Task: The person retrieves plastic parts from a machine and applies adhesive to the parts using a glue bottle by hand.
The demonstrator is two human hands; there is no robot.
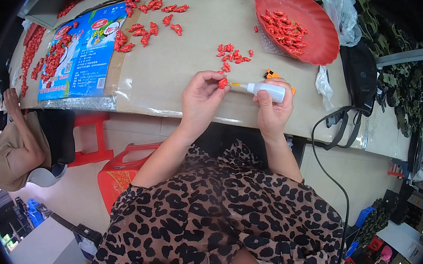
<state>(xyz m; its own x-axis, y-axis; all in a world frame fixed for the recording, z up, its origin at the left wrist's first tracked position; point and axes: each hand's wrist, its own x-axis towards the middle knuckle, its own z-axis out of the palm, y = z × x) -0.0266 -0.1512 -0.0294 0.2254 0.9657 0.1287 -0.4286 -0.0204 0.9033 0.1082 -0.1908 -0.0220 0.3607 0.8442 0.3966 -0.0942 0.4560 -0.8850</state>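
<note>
Between the thumb and fingers of my left hand (201, 98) is a small red figurine (223, 83), too small to make out in detail. My right hand (273, 107) grips a white squeeze bottle (270, 91) lying nearly level, its thin yellowish nozzle pointing left at the figurine. The tip is at or very close to the red piece; I cannot tell whether they touch. Just beyond my hands lies a loose group of small red pieces (235, 55). An orange and black object (272, 74) shows partly behind my right hand.
A red scalloped tray (329, 54) holding many red pieces stands at the far right, beside a clear plastic bag (339, 12) and a black bag (360, 73). Flattened blue cardboard (90, 67) with more red pieces lies left. A person (17, 149) sits at the left; a red stool (112, 178) stands nearby.
</note>
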